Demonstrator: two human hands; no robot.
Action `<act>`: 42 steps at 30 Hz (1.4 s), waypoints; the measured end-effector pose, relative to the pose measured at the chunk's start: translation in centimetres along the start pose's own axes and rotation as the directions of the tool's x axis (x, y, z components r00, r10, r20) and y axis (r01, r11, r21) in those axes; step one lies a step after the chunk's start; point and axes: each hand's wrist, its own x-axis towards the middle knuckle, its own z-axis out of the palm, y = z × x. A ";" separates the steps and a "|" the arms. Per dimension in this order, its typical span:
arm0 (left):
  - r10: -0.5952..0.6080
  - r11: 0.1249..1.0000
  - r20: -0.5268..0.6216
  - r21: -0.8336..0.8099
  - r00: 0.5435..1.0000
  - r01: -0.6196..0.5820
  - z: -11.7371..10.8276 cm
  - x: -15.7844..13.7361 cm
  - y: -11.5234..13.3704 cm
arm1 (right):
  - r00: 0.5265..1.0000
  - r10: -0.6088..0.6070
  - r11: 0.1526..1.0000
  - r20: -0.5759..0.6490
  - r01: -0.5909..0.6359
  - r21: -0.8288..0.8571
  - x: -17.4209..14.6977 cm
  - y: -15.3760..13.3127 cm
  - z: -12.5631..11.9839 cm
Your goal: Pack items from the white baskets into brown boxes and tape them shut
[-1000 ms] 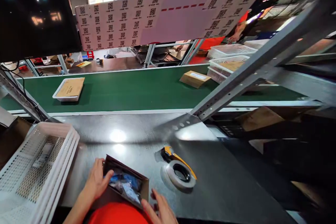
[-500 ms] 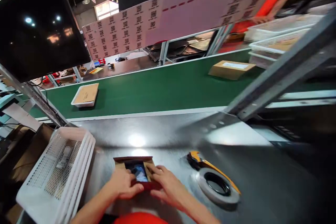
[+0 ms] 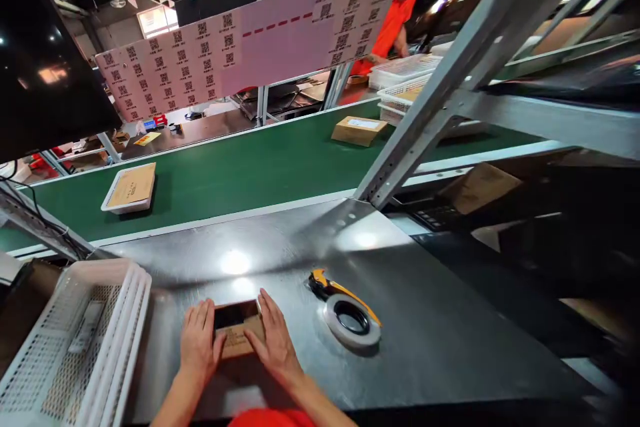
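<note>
A small brown cardboard box [image 3: 235, 341] sits on the metal table, its near flap folded inward over part of the dark opening. Along the box's left side lie the fingers of my left hand [image 3: 199, 340], with the thumb at the flap's left edge. My right hand [image 3: 277, 345] grips the opposite side, fingers upright along the wall and thumb pressing on the flap. What lies inside the box is mostly hidden. To the right of my hands rests a tape dispenser [image 3: 364, 303] with a yellow handle and a roll of clear tape [image 3: 336, 328].
Stacked white plastic baskets [image 3: 131, 320] stand at the left, a small packet [image 3: 86, 327] inside the top one. Beyond the table runs a green conveyor belt [image 3: 240, 170] carrying a tray with a flat parcel [image 3: 131, 187] and a carton [image 3: 357, 131]. A metal post [image 3: 400, 153] rises at the right.
The near flap has come down over the opening, covering the blue contents seen before. Both hands have shifted to the box's outer sides. The whole view has turned to the right.
</note>
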 end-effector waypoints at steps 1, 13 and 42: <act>0.023 1.000 0.015 -0.011 1.000 -0.022 0.2 -0.8 0.0 | 0.992 -0.089 0.995 0.090 0.092 -0.032 0.4 -0.2 -0.5; -0.041 0.994 -0.041 0.098 0.998 0.045 1.9 -2.7 -1.6 | 0.737 -0.174 0.983 0.653 0.169 0.072 3.1 -1.1 -4.0; 0.350 0.853 -0.073 -0.388 0.934 -0.350 1.0 1.4 -3.2 | 0.820 -0.306 0.939 0.483 0.345 0.009 3.7 -2.9 -9.4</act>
